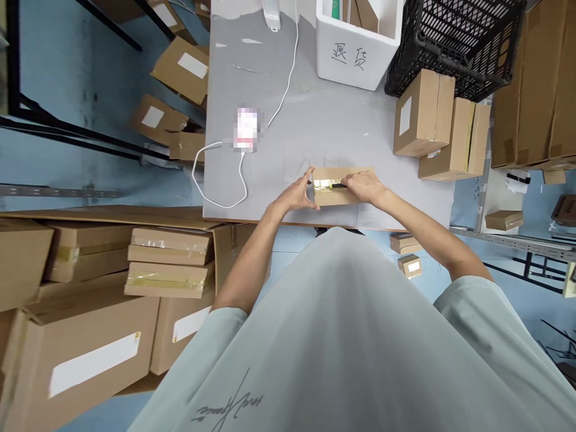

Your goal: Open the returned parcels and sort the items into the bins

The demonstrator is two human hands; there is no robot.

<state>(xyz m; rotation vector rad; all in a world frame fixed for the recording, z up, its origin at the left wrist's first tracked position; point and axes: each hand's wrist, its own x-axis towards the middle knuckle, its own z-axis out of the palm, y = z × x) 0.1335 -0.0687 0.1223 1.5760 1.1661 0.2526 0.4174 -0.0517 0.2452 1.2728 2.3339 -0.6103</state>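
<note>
A small cardboard box point(328, 195) with clear yellowish tape along its top lies near the front edge of the grey table. My left hand point(299, 193) grips the box's left end, thumb at the near corner and fingers at the far one. Over the right half of the box, my right hand point(363, 185) is closed around a slim black tool, which looks like a box cutter point(338, 186). Its dark end points left and lies over the tape. My right fingers hide the rest of the tool.
A white bin point(355, 63) and black crate point(450, 54) stand at the back. Two cartons point(443, 135) sit at the table's right. A white cable point(288, 84) runs to a blurred device point(246, 129). At lower left, a large carton point(222, 246) holds several boxes.
</note>
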